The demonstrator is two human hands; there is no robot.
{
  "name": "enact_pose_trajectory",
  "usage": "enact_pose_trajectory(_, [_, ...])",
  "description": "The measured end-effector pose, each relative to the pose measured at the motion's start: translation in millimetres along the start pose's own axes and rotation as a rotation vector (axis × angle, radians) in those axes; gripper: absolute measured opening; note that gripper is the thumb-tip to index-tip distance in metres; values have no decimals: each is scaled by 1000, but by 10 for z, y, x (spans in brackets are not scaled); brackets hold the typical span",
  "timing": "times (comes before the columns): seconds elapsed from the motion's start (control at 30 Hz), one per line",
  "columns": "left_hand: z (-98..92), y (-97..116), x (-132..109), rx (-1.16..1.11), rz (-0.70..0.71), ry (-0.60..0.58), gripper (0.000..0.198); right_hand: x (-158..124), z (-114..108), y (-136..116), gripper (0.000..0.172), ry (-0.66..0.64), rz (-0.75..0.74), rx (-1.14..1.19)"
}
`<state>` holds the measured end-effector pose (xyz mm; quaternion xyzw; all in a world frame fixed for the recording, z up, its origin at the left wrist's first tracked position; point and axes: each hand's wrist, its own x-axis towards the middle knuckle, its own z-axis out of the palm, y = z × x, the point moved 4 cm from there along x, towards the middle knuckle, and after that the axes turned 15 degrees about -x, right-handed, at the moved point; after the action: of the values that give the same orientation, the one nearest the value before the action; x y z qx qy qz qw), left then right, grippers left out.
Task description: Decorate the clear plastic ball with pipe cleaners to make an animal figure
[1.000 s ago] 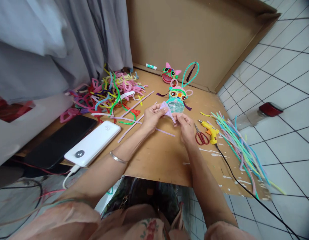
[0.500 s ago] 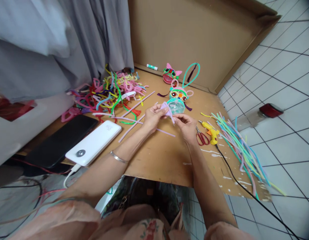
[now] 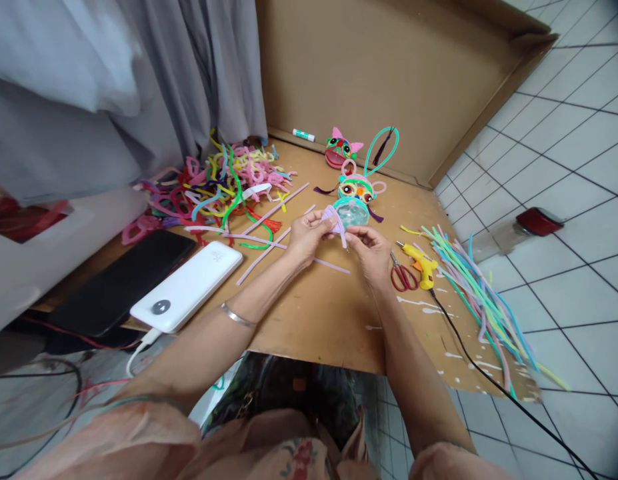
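In the head view, we pinch a flat, coiled lilac strip of fuzzy pipe cleaner (image 3: 331, 217) above the middle of the brown cardboard surface (image 3: 313, 320). Our left hand (image 3: 306, 235) is closed on its coiled part, thumb on top; our right hand (image 3: 369, 252) is nearly closed, thumb and fingertips gripping the strip's lower end.

Just beyond, towards the far edge, lies a teal-and-pink animal-face ornament with looped ears (image 3: 357, 191). A smaller red-and-green animal face with pointed pink ears (image 3: 339, 150) sits nearer that edge. At the far left corner we have a tangled multicoloured pipe-cleaner heap (image 3: 239, 180). Towards the right edge are red-handled scissors (image 3: 397, 268), a yellow glue gun (image 3: 425, 265) and, along the edge itself, a pastel pipe-cleaner bundle (image 3: 481, 293).
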<state>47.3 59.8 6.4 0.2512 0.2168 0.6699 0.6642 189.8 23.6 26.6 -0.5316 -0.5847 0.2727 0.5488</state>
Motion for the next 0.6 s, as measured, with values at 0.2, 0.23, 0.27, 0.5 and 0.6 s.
enact_pose_trajectory(0.2, [33, 30, -36, -52, -29, 32, 53, 20, -9, 33, 24, -16, -54, -41])
enact_pose_trajectory(0.23, [37, 35, -41, -56, -33, 36, 53, 21, -9, 24, 21, -19, -77, -41])
enact_pose_trajectory(0.27, [39, 38, -44, -56, -38, 41, 52, 21, -10, 14, 17, -22, -101, -43])
enact_pose_trajectory(0.5, [22, 21, -32, -78, -56, 70, 51, 16, -3, 0, 9, -35, -171, -69])
enact_pose_trajectory(0.6, [8, 6, -27, -81, -73, 82, 48, 9, 5, -6, 10, -47, -176, -73])
